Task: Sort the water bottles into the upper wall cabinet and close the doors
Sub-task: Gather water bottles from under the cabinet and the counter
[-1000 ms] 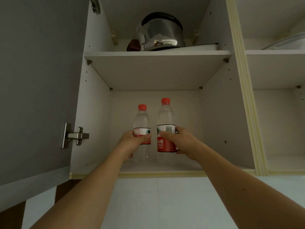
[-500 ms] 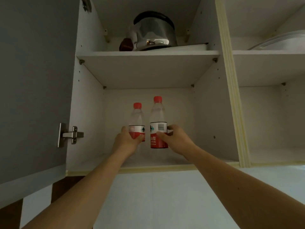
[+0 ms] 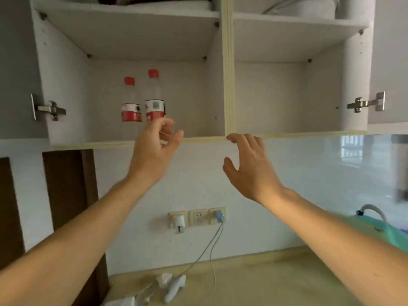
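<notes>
Both hands have let go and drawn back out of the cabinet (image 3: 132, 143): the left hand (image 3: 154, 149) and right hand (image 3: 249, 164) hang free, fingers loose, holding nothing. Just beyond the left fingertips, the two bottles (image 3: 143, 107) stand upright, side by side. Stowing looks done; the doors (image 3: 15, 74) remain open.

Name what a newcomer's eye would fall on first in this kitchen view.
Two red-capped water bottles stand side by side on the lower shelf of the open left cabinet compartment. Below them, the left hand and right hand hang empty before the white tiled wall.
</notes>
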